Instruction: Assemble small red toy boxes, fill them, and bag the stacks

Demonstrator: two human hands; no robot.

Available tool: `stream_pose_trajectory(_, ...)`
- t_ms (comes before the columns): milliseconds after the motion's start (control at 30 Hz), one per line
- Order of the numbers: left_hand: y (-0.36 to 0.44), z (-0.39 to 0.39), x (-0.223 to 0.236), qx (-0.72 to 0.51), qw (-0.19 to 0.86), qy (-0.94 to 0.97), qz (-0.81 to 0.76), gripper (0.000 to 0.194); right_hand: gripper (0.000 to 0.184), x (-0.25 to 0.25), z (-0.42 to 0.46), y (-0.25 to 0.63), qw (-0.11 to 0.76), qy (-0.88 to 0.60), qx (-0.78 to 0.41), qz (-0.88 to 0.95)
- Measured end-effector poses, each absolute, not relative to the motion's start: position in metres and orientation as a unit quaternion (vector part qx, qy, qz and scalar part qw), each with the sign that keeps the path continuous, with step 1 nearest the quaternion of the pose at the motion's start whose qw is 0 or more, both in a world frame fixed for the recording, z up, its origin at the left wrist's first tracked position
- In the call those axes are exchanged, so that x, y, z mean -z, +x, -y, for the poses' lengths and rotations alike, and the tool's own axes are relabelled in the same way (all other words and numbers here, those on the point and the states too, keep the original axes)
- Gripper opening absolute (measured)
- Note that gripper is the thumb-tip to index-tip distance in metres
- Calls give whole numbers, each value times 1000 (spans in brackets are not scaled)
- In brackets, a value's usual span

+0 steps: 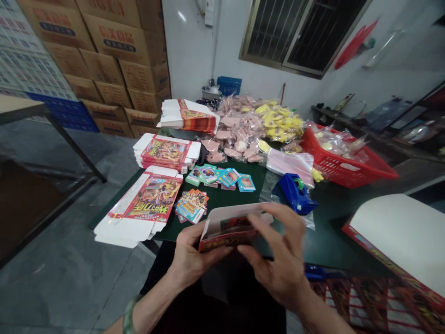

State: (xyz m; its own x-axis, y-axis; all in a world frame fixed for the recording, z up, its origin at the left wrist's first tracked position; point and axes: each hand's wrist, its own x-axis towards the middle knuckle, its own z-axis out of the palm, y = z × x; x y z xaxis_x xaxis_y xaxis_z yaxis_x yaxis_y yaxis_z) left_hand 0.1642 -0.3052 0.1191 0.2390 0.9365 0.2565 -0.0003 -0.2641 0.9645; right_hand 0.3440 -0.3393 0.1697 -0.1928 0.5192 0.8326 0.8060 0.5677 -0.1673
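My left hand [191, 255] grips a small red-and-white carton [222, 240] by its left end, with the thumb along the printed front. The top of the carton stands open, a white flap is raised at the back, and something dark red shows inside. My right hand [278, 250] is at the other end, its fingers bent over the opening and the thumb against the lower front edge. Just beyond the carton lie a fanned pile of orange and blue cards [192, 205] and a row of green and blue cards [222, 176].
Flattened red cartons [149, 197] are stacked at the left table edge. Bagged pink pieces [236, 127] and yellow pieces [280, 120] are heaped at the back. A blue tape dispenser [295, 195], a red basket [344, 160] and a large open box [403, 232] stand on the right.
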Motion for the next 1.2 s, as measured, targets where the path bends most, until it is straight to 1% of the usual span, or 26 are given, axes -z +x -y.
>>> stream_pose_trajectory(67,168,298,-123,-545,383,640,-383,29,51,-162,333,350,549,-455,162,682)
stream_pose_trajectory(133,172,286,-122,-562,325,660,-379,30,53,-146,320,354,602,-474,94,635)
stream_pose_trajectory(167,176,278,-119,-555,323,670,-372,30,50,-136,313,354,614,-481,43,625)
stream_pose_trajectory(233,183,262,-107,-524,352,689,-357,29,43,-114,297,353,624,-489,-45,608)
stream_pose_trajectory(300,189,251,-93,-523,365,682,-357,30,41,-95,284,350,646,-483,-75,587)
stream_pose_trajectory(333,191,248,-87,-545,358,669,-358,34,42,-89,280,349,656,-479,-70,580)
stream_pose_trajectory(433,192,247,-81,-640,313,619,-330,61,49,-82,276,350,656,-453,-30,602)
stream_pose_trajectory(467,191,249,-81,-670,294,606,-312,66,51,-83,277,351,646,-445,-22,620)
stream_pose_trajectory(500,190,250,-83,-690,275,601,-294,67,52,-84,278,353,633,-439,-17,638)
stream_pose_trajectory(633,186,249,-88,-706,156,639,-263,44,52,-87,283,358,593,-439,-1,675)
stream_pose_trajectory(733,182,245,-93,-689,117,662,-270,35,51,-90,284,362,573,-425,20,701)
stream_pose_trajectory(833,181,245,-102,-686,140,661,-269,20,47,-98,286,366,559,-405,24,723)
stream_pose_trajectory(900,181,247,-110,-679,176,658,-274,11,36,-105,287,367,563,-393,16,727)
stream_pose_trajectory(933,181,248,-113,-672,207,654,-279,10,30,-108,288,367,571,-392,10,722)
stream_pose_trajectory(1000,182,250,-120,-664,306,625,-274,5,20,-114,289,365,592,-400,-8,700)
stream_pose_trajectory(1033,182,251,-124,-661,367,600,-261,9,18,-116,289,363,606,-409,-26,682)
stream_pose_trajectory(1067,182,251,-127,-654,428,573,-246,18,18,-118,289,361,623,-418,-50,660)
stream_pose_trajectory(1100,181,251,-130,-641,479,553,-231,25,21,-119,288,359,639,-424,-80,637)
stream_pose_trajectory(1133,181,251,-134,-622,516,547,-219,28,28,-121,287,359,649,-426,-113,620)
stream_pose_trajectory(1167,180,250,-137,-600,539,551,-214,25,35,-123,287,359,648,-426,-141,616)
stream_pose_trajectory(1200,180,250,-140,-583,549,560,-213,18,37,-126,286,359,636,-423,-160,625)
